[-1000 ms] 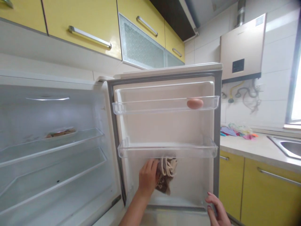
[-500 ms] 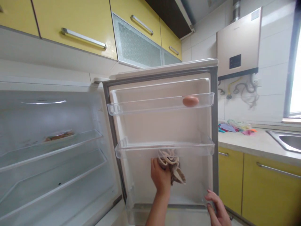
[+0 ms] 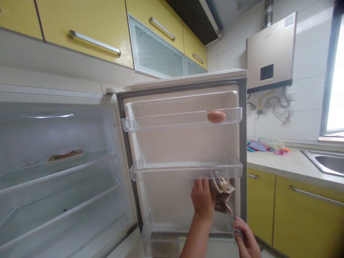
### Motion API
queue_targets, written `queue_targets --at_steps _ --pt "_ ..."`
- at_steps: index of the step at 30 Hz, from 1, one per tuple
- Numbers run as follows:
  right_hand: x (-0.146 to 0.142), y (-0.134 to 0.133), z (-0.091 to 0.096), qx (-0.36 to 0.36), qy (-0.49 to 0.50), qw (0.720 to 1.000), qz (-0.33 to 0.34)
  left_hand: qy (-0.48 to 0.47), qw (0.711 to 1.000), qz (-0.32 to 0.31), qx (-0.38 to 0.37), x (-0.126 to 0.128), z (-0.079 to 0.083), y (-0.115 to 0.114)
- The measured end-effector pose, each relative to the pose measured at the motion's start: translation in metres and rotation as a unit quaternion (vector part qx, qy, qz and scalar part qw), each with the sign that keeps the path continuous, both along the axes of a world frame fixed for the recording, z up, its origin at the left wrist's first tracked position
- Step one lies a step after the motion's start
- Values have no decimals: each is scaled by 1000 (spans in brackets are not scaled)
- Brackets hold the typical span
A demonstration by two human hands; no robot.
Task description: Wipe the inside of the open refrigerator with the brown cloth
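Note:
My left hand [image 3: 203,200] is closed on a crumpled beige and brown cloth [image 3: 222,195], just beneath the clear middle door shelf [image 3: 185,173]. The cloth lies against the inner panel of the open refrigerator door [image 3: 172,145], toward its right side. At the lower right, my right hand [image 3: 246,238] has its fingers curled round the door's free edge. A brown egg [image 3: 216,116] rests in the clear top door shelf [image 3: 163,122], near the right end. The bottom door shelf [image 3: 158,236] is partly covered by my left forearm.
On the left, the refrigerator's inside holds glass shelves [image 3: 80,165] and a wrapped food tray [image 3: 66,154]. Yellow cabinets [image 3: 88,25] hang above the door. Right of it are a counter [image 3: 285,161] with colourful cloths [image 3: 262,146], a sink [image 3: 328,161] and a water heater [image 3: 271,52].
My left hand has moved right with the cloth, along the underside of the middle door shelf. My right hand stays at the door edge. The view has shifted slightly.

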State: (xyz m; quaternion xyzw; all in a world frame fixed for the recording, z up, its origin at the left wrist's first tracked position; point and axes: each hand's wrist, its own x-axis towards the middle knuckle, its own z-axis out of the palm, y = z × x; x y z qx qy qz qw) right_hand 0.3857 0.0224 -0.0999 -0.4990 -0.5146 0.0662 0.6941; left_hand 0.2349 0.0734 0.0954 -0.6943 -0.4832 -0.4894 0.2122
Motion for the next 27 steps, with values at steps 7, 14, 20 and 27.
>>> queue_targets --at_steps 7,14,20,27 --pt "-1 1 2 -13 7 1000 -9 -3 990 142 22 -131 -3 2" --pt "0 2 -2 -25 4 1000 -9 119 967 222 -46 -229 -9 -16" --pt "0 0 -5 -35 10 999 -3 217 938 23 -269 -235 -16 -45" --pt "1 -1 -3 -48 8 999 1 -39 939 -141 -313 -240 -27 -57"
